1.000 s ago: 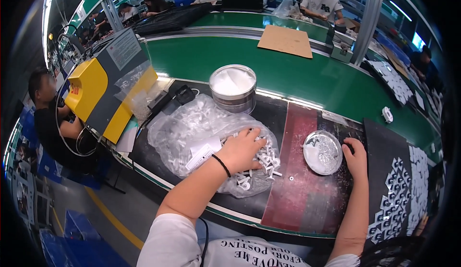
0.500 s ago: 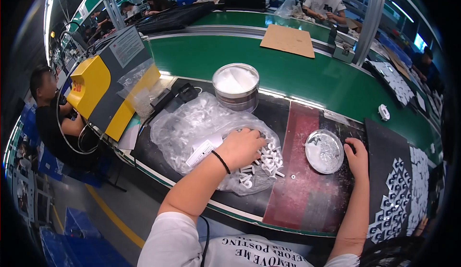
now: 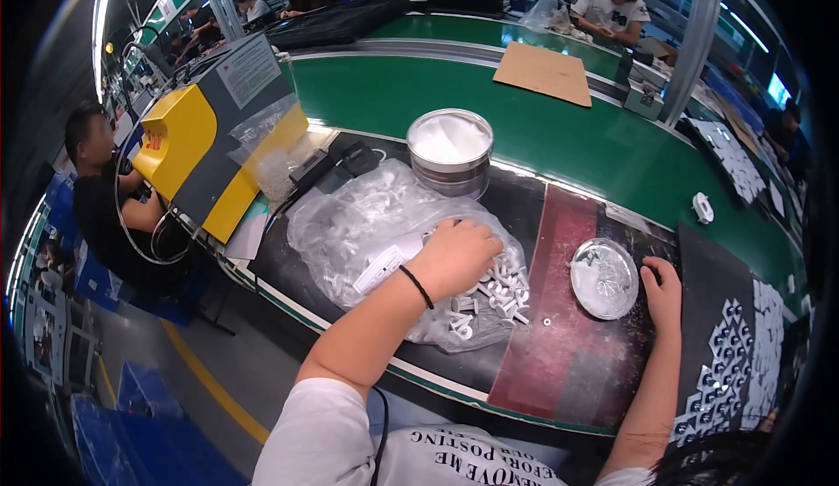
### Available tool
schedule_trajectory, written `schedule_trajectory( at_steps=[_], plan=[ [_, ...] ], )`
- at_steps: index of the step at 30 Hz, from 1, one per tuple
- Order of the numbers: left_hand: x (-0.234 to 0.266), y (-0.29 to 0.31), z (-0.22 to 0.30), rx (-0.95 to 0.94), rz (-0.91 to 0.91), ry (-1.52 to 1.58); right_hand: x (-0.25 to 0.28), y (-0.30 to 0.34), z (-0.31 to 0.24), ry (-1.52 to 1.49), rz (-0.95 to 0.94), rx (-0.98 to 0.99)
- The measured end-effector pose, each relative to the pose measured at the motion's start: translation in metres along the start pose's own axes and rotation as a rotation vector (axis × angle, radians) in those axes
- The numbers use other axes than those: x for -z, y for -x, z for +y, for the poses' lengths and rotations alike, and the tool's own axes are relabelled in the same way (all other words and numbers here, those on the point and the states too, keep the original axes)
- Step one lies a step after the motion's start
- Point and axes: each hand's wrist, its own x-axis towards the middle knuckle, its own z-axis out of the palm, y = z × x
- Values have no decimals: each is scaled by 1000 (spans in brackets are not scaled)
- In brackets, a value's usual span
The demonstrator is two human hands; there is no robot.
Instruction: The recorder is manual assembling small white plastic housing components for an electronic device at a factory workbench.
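My left hand (image 3: 456,257), with a black cord round its wrist, reaches over the mouth of a clear plastic bag (image 3: 336,215). Its fingers curl down among white plastic parts (image 3: 507,289) with round heads and short stems; the fingertips and anything in them are hidden. Beside the right rim of a shallow round metal dish (image 3: 605,279) rests my right hand (image 3: 662,294), its fingers loosely bent with a gap between thumb and forefinger. Nothing shows in it. Whitish material lies in the dish.
Behind the bag stands a round tin (image 3: 450,156) with white contents. A yellow and grey machine (image 3: 188,154) is at left. Several metal pieces with black parts (image 3: 721,364) lie at right. A small white ring (image 3: 547,321) sits on the red mat (image 3: 524,377). Co-workers sit beyond the green bench (image 3: 376,84).
The whole view has shifted slightly, so things appear farther right. My left hand has shifted a little over the white parts; my right hand stays beside the dish.
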Motion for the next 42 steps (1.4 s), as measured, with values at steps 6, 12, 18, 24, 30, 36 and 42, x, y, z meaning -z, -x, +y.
schedule_trajectory(
  at_steps=[6,12,18,24,30,36,42],
  plan=[
    [-2,8,-4,-3,19,-14,-7,0,-3,-2,-13,13],
    [-2,-10,5,-52,25,23,8,3,7,47,35,63],
    [5,-1,-7,15,-13,94,-7,-5,-5,24,-14,58],
    [5,-7,3,-29,33,112,4,2,-4,45,-24,-35],
    [10,-9,12,-20,19,98,-3,-7,1,33,95,-29],
    [6,-9,17,-99,115,94,-14,-71,15,278,271,-32],
    [4,-11,20,-118,91,61,-17,-139,52,772,216,-202]
  ],
)
